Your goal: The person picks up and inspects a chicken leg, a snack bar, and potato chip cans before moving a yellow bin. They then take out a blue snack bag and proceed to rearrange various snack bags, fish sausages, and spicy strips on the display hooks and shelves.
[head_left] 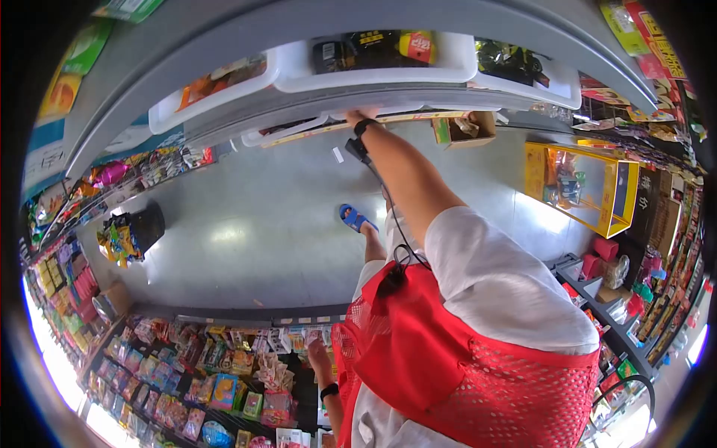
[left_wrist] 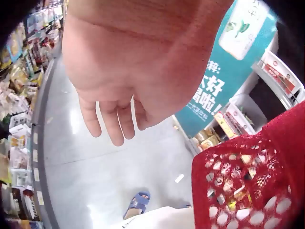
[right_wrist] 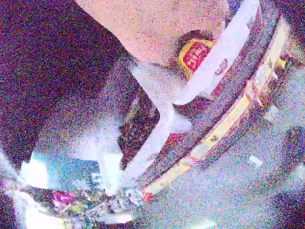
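Observation:
The right arm stretches out to the shelf unit, and the right hand (head_left: 361,116) is in among the lower white trays, its fingers hidden under the upper shelf edge. In the grainy right wrist view the hand lies over a white tray (right_wrist: 228,67), close beside a red-and-yellow package (right_wrist: 196,53); I cannot tell what its fingers hold. The left hand (left_wrist: 128,71) hangs with loose, slightly bent fingers and nothing in them. In the head view it is low beside the body, over the rack of packaged snacks (head_left: 224,388).
Upper white trays (head_left: 373,75) hold dark packs. A cardboard box (head_left: 478,131) stands on the floor below, with a yellow-framed case (head_left: 582,187) to the right. At left is a black bin (head_left: 149,224) of packets. A small white slip (head_left: 337,154) lies on the grey floor.

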The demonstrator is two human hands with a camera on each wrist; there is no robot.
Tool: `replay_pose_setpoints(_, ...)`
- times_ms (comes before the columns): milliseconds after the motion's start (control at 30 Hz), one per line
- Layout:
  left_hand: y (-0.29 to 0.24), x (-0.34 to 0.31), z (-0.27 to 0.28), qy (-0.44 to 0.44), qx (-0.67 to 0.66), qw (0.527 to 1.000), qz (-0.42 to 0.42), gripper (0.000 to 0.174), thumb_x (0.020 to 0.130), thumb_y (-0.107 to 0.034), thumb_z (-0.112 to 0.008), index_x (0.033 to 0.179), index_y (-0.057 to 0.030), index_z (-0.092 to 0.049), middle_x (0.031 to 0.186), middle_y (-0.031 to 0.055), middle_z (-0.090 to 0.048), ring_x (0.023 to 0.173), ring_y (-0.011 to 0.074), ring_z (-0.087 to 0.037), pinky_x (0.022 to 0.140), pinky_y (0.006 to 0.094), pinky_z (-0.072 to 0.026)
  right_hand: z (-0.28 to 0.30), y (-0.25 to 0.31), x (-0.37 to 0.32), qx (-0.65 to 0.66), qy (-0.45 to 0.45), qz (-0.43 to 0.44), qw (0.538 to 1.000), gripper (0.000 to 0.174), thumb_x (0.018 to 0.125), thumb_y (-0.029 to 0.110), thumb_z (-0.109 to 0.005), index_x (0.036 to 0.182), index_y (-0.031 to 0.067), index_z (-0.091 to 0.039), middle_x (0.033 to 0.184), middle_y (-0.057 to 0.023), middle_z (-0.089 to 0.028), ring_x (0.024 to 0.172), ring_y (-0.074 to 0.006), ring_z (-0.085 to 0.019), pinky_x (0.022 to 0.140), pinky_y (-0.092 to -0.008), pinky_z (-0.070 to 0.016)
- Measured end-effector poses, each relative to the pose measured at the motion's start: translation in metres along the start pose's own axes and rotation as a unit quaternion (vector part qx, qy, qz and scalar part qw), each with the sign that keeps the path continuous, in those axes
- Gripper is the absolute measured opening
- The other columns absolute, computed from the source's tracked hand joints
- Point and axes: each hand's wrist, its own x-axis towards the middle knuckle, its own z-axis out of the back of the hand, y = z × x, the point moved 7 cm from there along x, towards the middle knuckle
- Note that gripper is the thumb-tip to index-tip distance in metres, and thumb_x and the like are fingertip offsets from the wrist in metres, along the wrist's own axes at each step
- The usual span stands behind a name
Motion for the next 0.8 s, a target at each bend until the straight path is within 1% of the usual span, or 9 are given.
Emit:
replay_pose_setpoints(100, 0.026, -0.009, 0.000, 0.007, 0.037, 0.999, -0.031, 0.022, 0.091, -0.007, -0.052, 0.110, 0.0005, -0.060, 0.107, 0.0134, -0.064, 0.100, 0.0258, -0.062, 0.089, 0.0378, -0.0490, 0.048, 0.023, -0.016, -0.120, 0.005, 0.117, 0.986, 0.064, 0.080, 0.046, -0.060, 0.131, 0.0078, -0.054, 0.139, -0.0159, -0.052, 0.132, -0.0361, -0.043, 0.112, -0.0453, -0.0295)
replay_pose_setpoints(233, 0.051, 0.020, -0.006, 0.019, 0.171, 0.974, -0.150, 0.020, 0.089, -0.008, -0.052, 0.107, -0.0024, -0.060, 0.104, 0.0116, -0.063, 0.097, 0.0251, -0.061, 0.086, 0.0367, -0.0484, 0.134, 0.039, -0.070, -0.029, 0.038, 0.162, 0.986, 0.054, 0.079, 0.042, -0.066, 0.115, 0.0031, -0.063, 0.112, -0.0218, -0.066, 0.108, -0.0362, -0.061, 0.092, -0.0430, -0.0484)
replay_pose_setpoints(300, 0.059, 0.053, -0.010, 0.014, 0.258, 0.947, -0.188, 0.019, 0.088, -0.010, -0.052, 0.105, -0.0039, -0.059, 0.102, 0.0107, -0.062, 0.095, 0.0245, -0.060, 0.084, 0.0358, -0.0481, 0.160, 0.013, -0.111, -0.033, 0.195, 0.074, 0.978, 0.057, 0.074, 0.042, -0.074, 0.112, 0.0005, -0.063, 0.106, -0.0215, -0.067, 0.097, -0.0334, -0.066, 0.087, -0.0392, -0.0507)
replay_pose_setpoints(367, 0.051, 0.097, -0.016, 0.002, 0.404, 0.884, -0.236, 0.018, 0.088, -0.012, -0.052, 0.103, -0.0054, -0.059, 0.100, 0.0099, -0.061, 0.093, 0.0238, -0.059, 0.082, 0.0349, -0.0478, 0.167, -0.024, -0.150, 0.091, 0.278, 0.123, 0.948, 0.054, 0.074, 0.028, -0.082, 0.110, -0.0052, -0.060, 0.087, -0.0118, -0.067, 0.082, -0.0162, -0.063, 0.071, -0.0322, -0.0514)
replay_pose_setpoints(400, 0.017, 0.108, -0.018, -0.002, 0.593, 0.747, -0.300, 0.019, 0.090, -0.012, -0.053, 0.106, -0.0036, -0.060, 0.103, 0.0108, -0.063, 0.096, 0.0237, -0.060, 0.084, 0.0341, -0.0480, 0.185, -0.026, -0.176, 0.070, 0.287, 0.142, 0.945, 0.055, 0.074, 0.026, -0.083, 0.112, -0.0051, -0.060, 0.089, -0.0111, -0.067, 0.084, -0.0150, -0.061, 0.073, -0.0313, -0.0509)
replay_pose_setpoints(467, -0.038, 0.139, 0.014, -0.024, 0.126, 0.980, -0.154, 0.017, 0.094, -0.016, -0.061, 0.105, -0.0027, -0.060, 0.099, 0.0114, -0.064, 0.087, 0.0210, -0.061, 0.081, 0.0340, -0.0504, 0.229, -0.006, -0.236, 0.028, 0.307, 0.177, 0.935, 0.056, 0.073, 0.022, -0.085, 0.115, -0.0048, -0.059, 0.095, -0.0097, -0.067, 0.087, -0.0127, -0.059, 0.077, -0.0295, -0.0498)
replay_pose_setpoints(567, -0.146, 0.149, 0.028, 0.001, -0.008, 0.979, -0.204, 0.026, 0.094, -0.015, -0.062, 0.117, -0.0023, -0.060, 0.111, 0.0102, -0.065, 0.097, 0.0175, -0.062, 0.085, 0.0308, -0.0498, 0.253, 0.019, -0.296, -0.001, 0.350, 0.231, 0.908, 0.053, 0.076, 0.024, -0.083, 0.114, -0.0041, -0.059, 0.100, -0.0090, -0.066, 0.088, -0.0124, -0.059, 0.078, -0.0293, -0.0494)
replay_pose_setpoints(600, -0.173, 0.152, 0.028, 0.025, -0.047, 0.977, -0.207, 0.029, 0.095, -0.016, -0.063, 0.121, -0.0030, -0.059, 0.115, 0.0094, -0.065, 0.100, 0.0159, -0.062, 0.086, 0.0288, -0.0496, 0.257, 0.028, -0.309, -0.005, 0.340, 0.252, 0.906, 0.056, 0.075, 0.032, -0.081, 0.115, -0.0015, -0.062, 0.103, -0.0177, -0.069, 0.089, -0.0266, -0.067, 0.081, -0.0348, -0.0510)
replay_pose_setpoints(800, -0.339, 0.103, 0.017, 0.251, -0.240, 0.906, -0.242, 0.048, 0.093, -0.015, -0.063, 0.137, -0.0039, -0.045, 0.123, 0.0102, -0.060, 0.107, 0.0197, -0.061, 0.087, 0.0314, -0.0527, 0.292, 0.122, -0.397, -0.069, 0.380, 0.337, 0.859, 0.056, 0.075, 0.033, -0.081, 0.117, 0.0022, -0.062, 0.102, -0.0160, -0.069, 0.093, -0.0292, -0.066, 0.082, -0.0364, -0.0491)
